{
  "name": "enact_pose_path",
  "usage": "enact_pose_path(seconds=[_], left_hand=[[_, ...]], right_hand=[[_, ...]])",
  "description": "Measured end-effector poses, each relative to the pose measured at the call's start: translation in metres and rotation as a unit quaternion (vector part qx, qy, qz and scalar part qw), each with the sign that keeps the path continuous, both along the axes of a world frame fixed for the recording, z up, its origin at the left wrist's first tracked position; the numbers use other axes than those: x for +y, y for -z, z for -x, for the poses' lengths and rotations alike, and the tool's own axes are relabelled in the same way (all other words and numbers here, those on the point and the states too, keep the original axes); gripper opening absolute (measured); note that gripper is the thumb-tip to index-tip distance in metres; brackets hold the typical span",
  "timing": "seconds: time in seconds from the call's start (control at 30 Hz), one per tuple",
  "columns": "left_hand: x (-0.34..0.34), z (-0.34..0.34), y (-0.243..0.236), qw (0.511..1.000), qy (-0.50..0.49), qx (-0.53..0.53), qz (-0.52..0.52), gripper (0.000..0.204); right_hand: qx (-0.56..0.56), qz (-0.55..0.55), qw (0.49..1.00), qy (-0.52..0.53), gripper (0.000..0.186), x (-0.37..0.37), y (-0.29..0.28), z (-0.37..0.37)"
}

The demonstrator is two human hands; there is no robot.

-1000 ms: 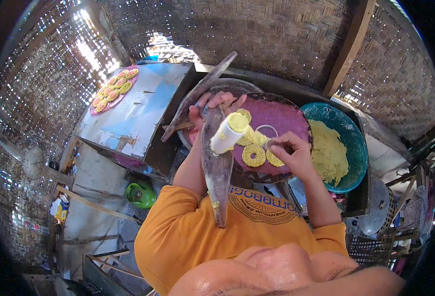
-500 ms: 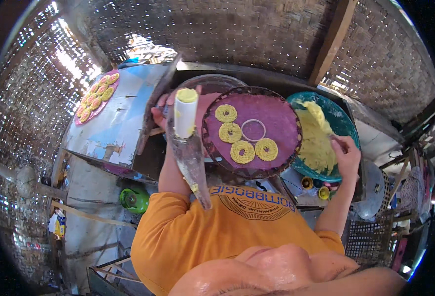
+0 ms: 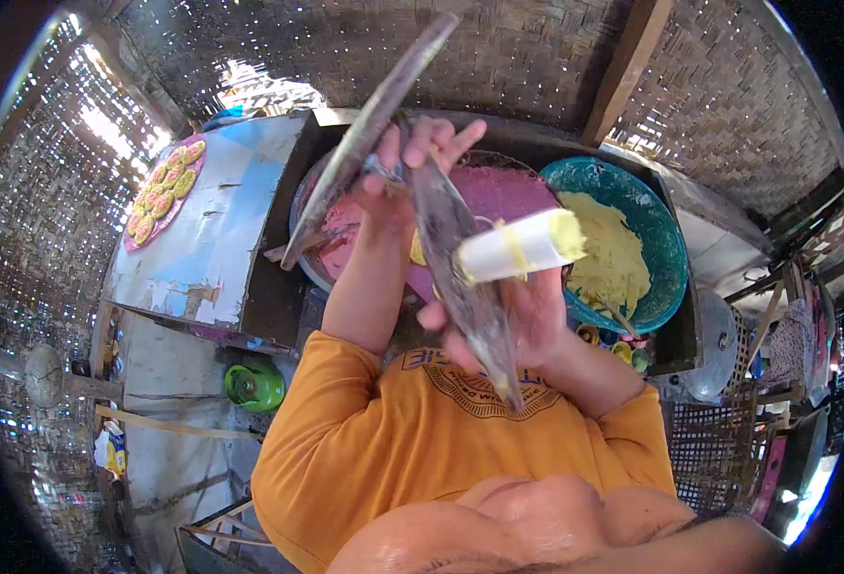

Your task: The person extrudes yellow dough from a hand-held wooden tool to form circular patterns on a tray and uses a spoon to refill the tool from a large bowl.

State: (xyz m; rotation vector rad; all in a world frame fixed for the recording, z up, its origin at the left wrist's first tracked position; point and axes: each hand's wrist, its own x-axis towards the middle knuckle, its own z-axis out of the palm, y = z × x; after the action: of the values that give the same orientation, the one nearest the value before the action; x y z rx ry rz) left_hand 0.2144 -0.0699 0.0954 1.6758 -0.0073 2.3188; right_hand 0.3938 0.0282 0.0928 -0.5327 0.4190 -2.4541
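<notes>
A wooden dough press (image 3: 455, 258) made of two long dark pieces is raised over the work surface. Its white tube (image 3: 527, 246) points to the right, with yellow dough (image 3: 565, 236) at its mouth. My left hand (image 3: 412, 158) grips the press near its upper end, some fingers stretched out. Behind the board's lower part, my right hand (image 3: 537, 311) has its fingers curled round the edge. Beneath, the round tray with a purple-pink sheet (image 3: 508, 191) is largely hidden by my hands and the press. Little shows of the yellow dough rings on it.
A teal basin (image 3: 670, 249) of yellow dough stands at the right, with a utensil handle (image 3: 623, 320) sticking out. Small yellow containers (image 3: 623, 352) sit below it. To the left, a pink sheet with several yellow rings (image 3: 164, 191) lies on a blue-white tabletop (image 3: 226, 210).
My right hand has left the dough basin, let go of the utensil and come to the press. The press has moved up and right, and its tube has tipped from upright to sideways.
</notes>
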Motion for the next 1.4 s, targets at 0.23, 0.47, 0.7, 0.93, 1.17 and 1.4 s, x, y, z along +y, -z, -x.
enact_pose_path(seconds=[0.23, 0.47, 0.7, 0.93, 1.17, 1.4], left_hand=[[-0.078, 0.054, 0.082, 0.745, -0.475, 0.114, 0.454, 0.069], [-0.063, -0.010, 0.046, 0.694, -0.535, 0.127, 0.465, 0.047], [-0.051, -0.003, 0.043, 0.546, -0.697, 0.241, 0.397, 0.042], [-0.039, 0.003, 0.080, 0.537, -0.628, 0.253, 0.502, 0.050], [-0.028, 0.030, 0.095, 0.577, -0.645, 0.179, 0.468, 0.043], [-0.020, 0.049, 0.063, 0.808, -0.341, 0.136, 0.461, 0.070]], right_hand=[[0.099, -0.223, 0.940, 0.237, 0.086, 0.051, -0.014, 0.017], [0.196, -0.496, 0.741, 0.408, 0.095, 0.049, -0.039, 0.044], [0.493, -0.681, 0.320, 0.437, 0.075, 0.046, -0.034, 0.048], [0.504, -0.680, 0.325, 0.421, 0.072, 0.043, 0.001, 0.060], [0.385, -0.674, 0.536, 0.332, 0.090, 0.062, 0.003, 0.096], [0.037, -0.447, 0.893, 0.022, 0.104, 0.135, 0.061, 0.098]])
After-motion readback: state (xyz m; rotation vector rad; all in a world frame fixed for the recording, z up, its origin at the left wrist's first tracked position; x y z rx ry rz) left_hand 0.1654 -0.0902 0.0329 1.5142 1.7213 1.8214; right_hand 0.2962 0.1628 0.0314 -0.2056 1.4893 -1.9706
